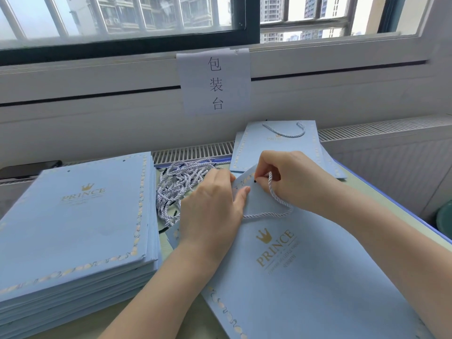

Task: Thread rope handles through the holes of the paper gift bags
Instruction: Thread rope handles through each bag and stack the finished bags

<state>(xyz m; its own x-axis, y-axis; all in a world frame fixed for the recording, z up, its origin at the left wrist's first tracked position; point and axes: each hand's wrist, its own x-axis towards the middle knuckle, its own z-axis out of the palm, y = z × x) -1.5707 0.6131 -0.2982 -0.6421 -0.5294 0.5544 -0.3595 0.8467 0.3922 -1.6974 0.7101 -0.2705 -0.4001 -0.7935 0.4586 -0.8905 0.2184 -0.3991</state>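
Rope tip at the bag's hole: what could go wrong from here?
1. The right hand pinches the rope handle at the bag edge the left hand holds lifted; a forced tip may tear it.
2. The slack loop lies near the rope pile and might snag.

A white paper sign (214,82) with three black Chinese characters in a column is taped to the white ledge under the window (127,18), above the tabletop's far edge. The window has a dark frame, and pale bars stand outside the glass; beyond them rise apartment towers (156,11). A slatted radiator grille (193,152) runs along the tabletop's far edge and continues to the right at a higher level. A dark flat object (29,168), too dim to identify, lies beyond the tabletop's far left corner. A green round container (445,222) shows partly past the tabletop's right edge.
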